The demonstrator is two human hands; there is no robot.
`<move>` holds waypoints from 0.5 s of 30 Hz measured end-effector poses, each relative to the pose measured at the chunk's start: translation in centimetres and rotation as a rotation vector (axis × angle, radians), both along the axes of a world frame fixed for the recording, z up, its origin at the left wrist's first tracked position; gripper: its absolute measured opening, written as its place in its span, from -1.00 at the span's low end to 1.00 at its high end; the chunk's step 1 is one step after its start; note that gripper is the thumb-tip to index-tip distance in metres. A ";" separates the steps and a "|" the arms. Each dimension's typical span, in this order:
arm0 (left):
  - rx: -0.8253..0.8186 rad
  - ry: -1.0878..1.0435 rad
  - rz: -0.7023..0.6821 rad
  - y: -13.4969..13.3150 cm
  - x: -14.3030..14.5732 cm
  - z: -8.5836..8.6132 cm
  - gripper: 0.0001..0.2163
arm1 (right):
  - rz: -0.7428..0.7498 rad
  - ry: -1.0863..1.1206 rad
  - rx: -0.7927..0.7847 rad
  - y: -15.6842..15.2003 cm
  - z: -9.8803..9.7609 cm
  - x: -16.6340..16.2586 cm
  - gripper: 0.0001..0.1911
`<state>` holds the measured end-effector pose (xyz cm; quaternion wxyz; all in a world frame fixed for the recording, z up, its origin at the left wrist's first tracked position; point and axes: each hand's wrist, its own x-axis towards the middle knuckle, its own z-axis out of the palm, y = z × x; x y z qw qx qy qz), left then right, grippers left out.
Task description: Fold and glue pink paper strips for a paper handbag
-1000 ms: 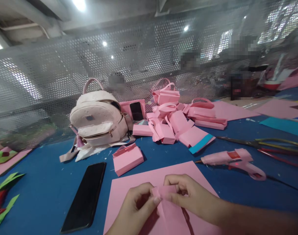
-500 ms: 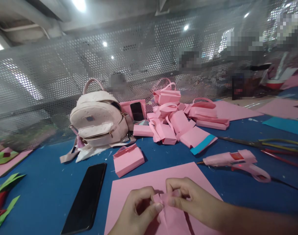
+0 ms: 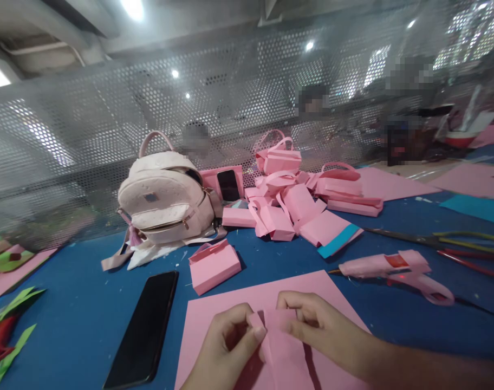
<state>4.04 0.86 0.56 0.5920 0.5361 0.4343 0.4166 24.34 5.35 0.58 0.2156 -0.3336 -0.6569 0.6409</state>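
Both hands pinch a folded piece of pink paper point(image 3: 287, 357) at its upper end. Thumb and fingers of my left hand point(image 3: 234, 341) are closed on the left flap. My right hand point(image 3: 320, 330) grips the right flap, its thumb slightly blurred. Under them lies a flat pink sheet point(image 3: 214, 325) on the blue table point(image 3: 80, 303). Just beyond the sheet sits a small folded pink paper bag point(image 3: 215, 266). A pink glue gun point(image 3: 393, 268) rests to the right, nozzle pointing left, with a small red light lit.
A black phone point(image 3: 145, 330) lies at left. Behind stand a cream backpack point(image 3: 166, 195) and a heap of pink paper bags point(image 3: 279, 211). Scissors point(image 3: 442, 241) lie beyond the glue gun. Green paper strips point(image 3: 15, 346) are at far left. A perforated metal screen point(image 3: 231, 97) closes the back.
The flaps at the top of the folded paper have shifted under my fingers, and the right one now stands wider and flatter. Both hands keep their hold.
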 end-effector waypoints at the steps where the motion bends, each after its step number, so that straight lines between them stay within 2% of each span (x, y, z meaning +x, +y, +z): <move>1: -0.010 -0.021 0.014 0.0 0.0 -0.1 -0.67 | 0.005 0.002 -0.009 0.0 0.0 0.0 -0.57; 5: -0.059 -0.145 -0.003 0.2 -0.1 -0.8 -0.68 | 0.006 0.003 -0.025 0.2 -0.1 -0.2 -0.60; 9: 0.010 -0.149 -0.046 0.3 -0.4 -1.5 -0.69 | 0.004 0.032 -0.052 0.2 -0.2 0.0 -0.59; 15: 0.015 -0.104 -0.044 0.2 -0.4 -0.4 -0.68 | 0.000 0.016 -0.008 0.2 0.2 0.1 -0.54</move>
